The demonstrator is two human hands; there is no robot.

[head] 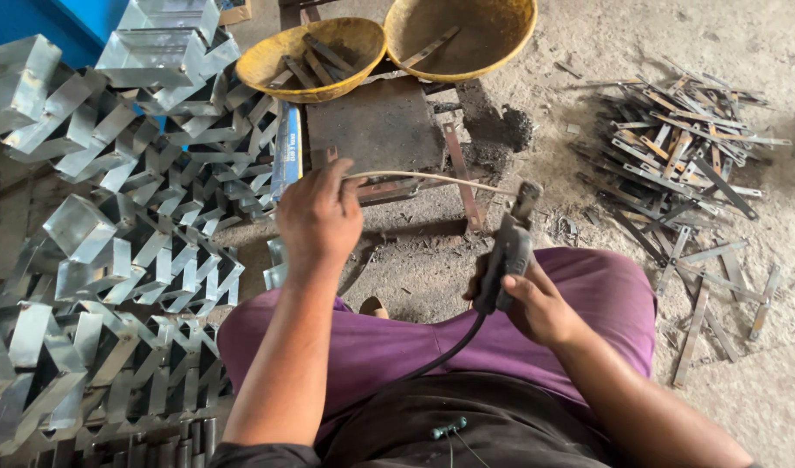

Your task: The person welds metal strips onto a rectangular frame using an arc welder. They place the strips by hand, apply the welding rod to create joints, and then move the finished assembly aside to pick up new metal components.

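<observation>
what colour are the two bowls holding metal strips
Both bowls are yellow, worn and dirty; the head view shows them.

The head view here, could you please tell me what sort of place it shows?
Probably a small metal fabrication or welding workshop: the right hand grips a welding electrode holder, the left hand holds a welding rod, folded sheet-metal brackets are piled alongside, and flat metal strips lie on the dirt floor.

Head view: we look steeply down from our own head, close over our lap [467, 338].
Facing: forward across the sandy floor [762, 381].
Other views: only this one.
</observation>
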